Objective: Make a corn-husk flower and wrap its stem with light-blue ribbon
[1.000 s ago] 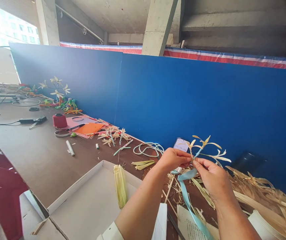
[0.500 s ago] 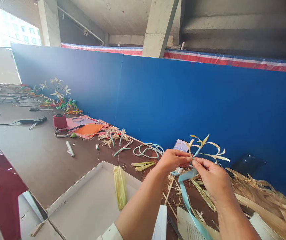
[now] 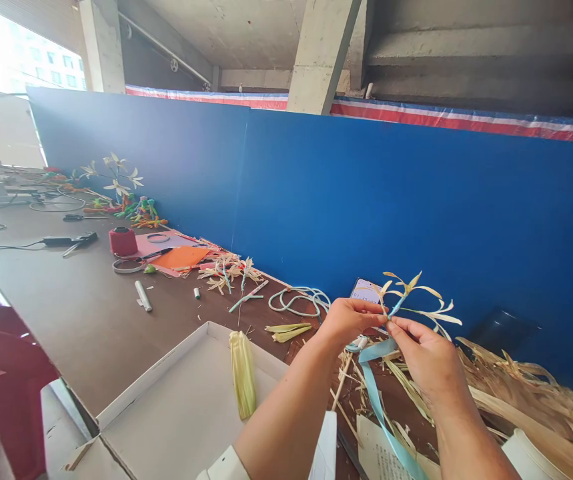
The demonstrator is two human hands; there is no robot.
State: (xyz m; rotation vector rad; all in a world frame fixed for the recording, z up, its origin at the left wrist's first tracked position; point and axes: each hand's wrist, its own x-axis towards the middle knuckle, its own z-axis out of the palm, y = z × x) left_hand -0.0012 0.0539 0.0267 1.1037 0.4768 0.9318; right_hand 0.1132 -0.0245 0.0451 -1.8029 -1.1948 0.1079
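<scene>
My left hand (image 3: 351, 320) and my right hand (image 3: 426, 363) meet over the brown table (image 3: 66, 313), both pinching the stem of a small straw flower (image 3: 411, 297) with thin curled pale petals. A light blue ribbon (image 3: 379, 400) is wound at the stem where the fingers meet and trails down toward me between my forearms. Behind the flower a phone (image 3: 365, 289) leans against the blue partition (image 3: 366, 200).
Dried husks (image 3: 531, 393) pile up at the right. An open white cardboard box (image 3: 186, 400) holds a pale husk bundle (image 3: 243, 381). Coiled light blue cord (image 3: 299, 299), finished straw flowers (image 3: 226, 270), orange paper (image 3: 179, 257), a red thread spool (image 3: 122, 241) and cables lie further left.
The hands and the flower stay almost where they were; the fingers shift slightly at the stem. The view has drifted a little.
</scene>
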